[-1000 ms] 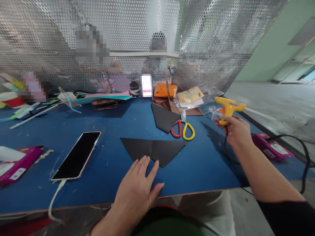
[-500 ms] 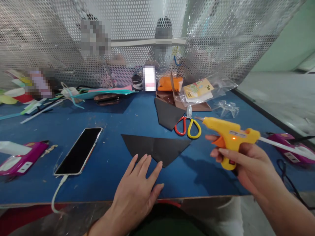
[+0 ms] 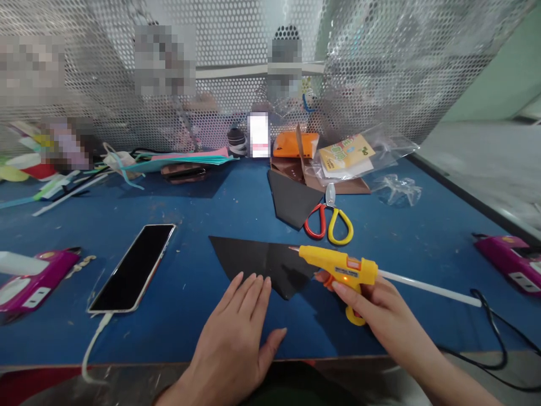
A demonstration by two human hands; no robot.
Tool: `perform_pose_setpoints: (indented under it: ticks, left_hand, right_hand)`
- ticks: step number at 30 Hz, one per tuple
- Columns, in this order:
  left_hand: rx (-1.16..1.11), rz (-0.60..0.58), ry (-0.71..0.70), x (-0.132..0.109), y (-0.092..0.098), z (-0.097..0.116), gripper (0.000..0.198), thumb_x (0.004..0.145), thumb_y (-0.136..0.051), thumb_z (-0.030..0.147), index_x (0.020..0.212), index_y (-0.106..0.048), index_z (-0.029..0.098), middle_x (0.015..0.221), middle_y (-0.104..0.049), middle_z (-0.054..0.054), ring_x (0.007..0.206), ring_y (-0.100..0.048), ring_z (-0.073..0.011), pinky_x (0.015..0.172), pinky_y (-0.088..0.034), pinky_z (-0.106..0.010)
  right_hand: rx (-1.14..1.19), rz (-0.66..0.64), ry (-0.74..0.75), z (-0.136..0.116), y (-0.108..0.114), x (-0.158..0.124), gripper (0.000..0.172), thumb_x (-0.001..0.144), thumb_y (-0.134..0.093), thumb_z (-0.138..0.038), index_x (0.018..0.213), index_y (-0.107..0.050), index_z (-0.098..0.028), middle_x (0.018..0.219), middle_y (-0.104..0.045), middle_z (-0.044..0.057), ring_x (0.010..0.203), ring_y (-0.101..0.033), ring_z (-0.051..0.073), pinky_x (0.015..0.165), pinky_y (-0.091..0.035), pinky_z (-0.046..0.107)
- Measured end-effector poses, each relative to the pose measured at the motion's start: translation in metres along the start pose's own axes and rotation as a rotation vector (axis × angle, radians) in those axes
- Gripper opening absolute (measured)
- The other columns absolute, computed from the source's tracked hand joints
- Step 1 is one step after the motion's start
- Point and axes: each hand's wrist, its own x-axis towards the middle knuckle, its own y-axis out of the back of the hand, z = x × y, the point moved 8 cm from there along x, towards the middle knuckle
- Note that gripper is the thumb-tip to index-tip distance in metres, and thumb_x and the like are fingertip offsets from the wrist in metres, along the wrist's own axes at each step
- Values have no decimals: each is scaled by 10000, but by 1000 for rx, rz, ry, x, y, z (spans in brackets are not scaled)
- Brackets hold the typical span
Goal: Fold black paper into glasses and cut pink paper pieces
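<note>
The left hand [image 3: 239, 327] lies palm down, its four fingers reaching forward close together and its thumb spread off to the right. It grasps nothing; its fingertips rest at the near edge of a folded black piece [image 3: 249, 256], which lies flat on the blue table [image 3: 190, 225] just ahead of them. The right hand [image 3: 376, 304] comes in from the lower right, its fingers wrapped around the handle of a yellow glue gun [image 3: 357, 269], the thumb laid along the near side.

The gun's body is held nearly level, its nozzle aimed left over the right half of the black piece, ahead and to the right of the left hand; whether the tip touches cannot be told. A small orange light glows on its side, and a white glue stick [image 3: 431, 288] juts from its rear, past the right hand. The black piece is matt and dark, broad along its far edge, tapering to a point at its left end, with a crease down the middle. Scissors [image 3: 340, 228] with one red and one yellow handle lie beyond the right hand.
</note>
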Motion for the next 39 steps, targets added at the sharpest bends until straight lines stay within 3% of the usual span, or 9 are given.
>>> perform_pose_setpoints:
  ticks: [5, 10, 17, 21, 26, 28, 33, 37, 39]
  left_hand:
    - [-11, -28, 18, 1, -1, -2, 543, 956, -492, 422, 1280, -613, 3, 1224, -703, -202, 1109, -673, -329, 943, -563, -487]
    - [-71, -6, 81, 10, 3, -12, 530, 1004, -441, 441, 1318, -582, 38, 1115, -733, -159, 1000, -705, -276, 958, -565, -484]
    - [-140, -14, 158, 14, 0, -26, 334, 1015, -468, 292, 1266, -634, 149, 1061, -743, -74, 955, -708, -227, 1000, -535, -483]
    - [-161, -45, 172, 16, -1, -28, 304, 999, -491, 240, 1248, -655, 177, 1060, -743, -37, 937, -703, -196, 1097, -439, -464]
    - [-158, -61, 208, 19, -5, -32, 268, 983, -522, 243, 1178, -704, 217, 1032, -742, 8, 897, -693, -154, 1226, -204, -407]
    - [-176, -49, 232, 19, -5, -33, 249, 982, -523, 236, 1131, -722, 230, 1025, -747, 18, 894, -695, -143, 1239, -157, -382]
    - [-257, 22, 278, 17, 2, -35, 196, 971, -553, 228, 1018, -743, 235, 1025, -771, 31, 896, -722, -135, 1244, -159, -367]
    - [-267, 54, 269, 17, 6, -35, 148, 938, -613, 203, 1008, -742, 223, 1025, -787, 32, 903, -744, -131, 1240, -196, -341]
    - [-270, 62, 258, 17, 7, -35, 141, 923, -637, 191, 1011, -744, 216, 1023, -792, 33, 900, -751, -132, 1239, -208, -335]
  right_hand:
    - [-69, -5, -1, 7, -4, 0, 412, 880, -617, -573, 1052, -766, -229, 1041, -773, 97, 1036, -705, 284, 874, -587, 410]
    - [-111, 47, 28, 2, -2, -5, 450, 875, -593, -626, 975, -778, -227, 1038, -773, 98, 995, -714, 262, 925, -566, 409]
    - [-146, 42, 2, 1, 5, -9, 473, 864, -595, -640, 970, -782, -217, 844, -766, 88, 704, -702, 200, 593, -581, 272]
    - [-248, 63, -26, -1, 7, -13, 477, 842, -602, -658, 758, -789, -226, 717, -719, 68, 631, -658, 185, 559, -553, 260]
    - [-246, 60, -17, -10, 1, -14, 411, 850, -611, -602, 723, -743, -235, 736, -728, 38, 611, -643, 166, 533, -542, 242]
    - [-270, 53, 8, -13, 0, -12, 377, 853, -614, -582, 761, -745, -240, 788, -745, 41, 656, -665, 177, 531, -551, 239]
    - [-351, -51, 93, -13, -7, -5, 345, 907, -571, -513, 1093, -738, -275, 924, -764, 50, 651, -691, 184, 500, -575, 240]
    - [-443, -44, 200, -15, -7, -8, 283, 925, -558, -445, 1094, -722, -286, 1007, -761, 56, 785, -741, 215, 614, -614, 257]
    - [-479, -46, 231, -16, -7, -13, 283, 922, -558, -435, 1107, -710, -285, 1022, -767, 60, 794, -752, 229, 580, -608, 257]
